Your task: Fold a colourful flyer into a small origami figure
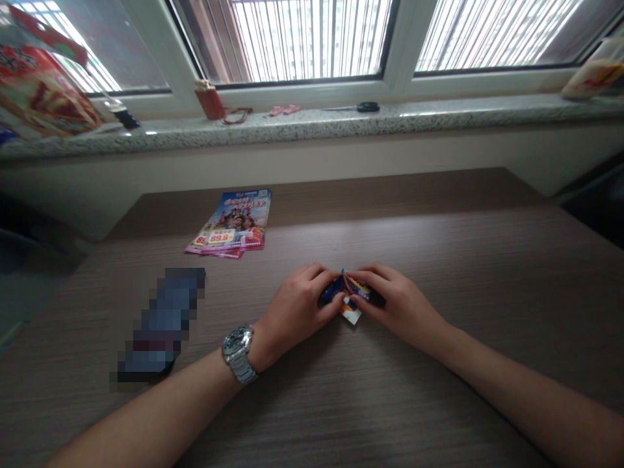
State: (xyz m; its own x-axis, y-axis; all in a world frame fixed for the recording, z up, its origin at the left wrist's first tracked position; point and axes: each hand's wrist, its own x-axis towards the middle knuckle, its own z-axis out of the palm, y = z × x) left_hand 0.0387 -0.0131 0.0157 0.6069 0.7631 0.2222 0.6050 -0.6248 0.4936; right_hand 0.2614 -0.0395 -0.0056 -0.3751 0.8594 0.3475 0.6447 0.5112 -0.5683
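Between my hands, over the middle of the wooden table [429,260], is a small folded colourful paper [358,286], blue and yellow with a white corner pointing toward me. My left hand [305,299], with a metal watch [238,344] on the wrist, pinches its left side. On the right side, my right hand [394,299] grips it with thumb and fingers. The fingers hide part of the paper. Beyond my left hand lies a stack of printed leaflets [238,221].
A blurred-out dark flat object [163,325] lies on the left of the table. Along the granite sill [312,127] are a red case [209,101], pink items [284,110], scissors [366,106], a large red packet [43,91] and a bottle-like item [592,71].
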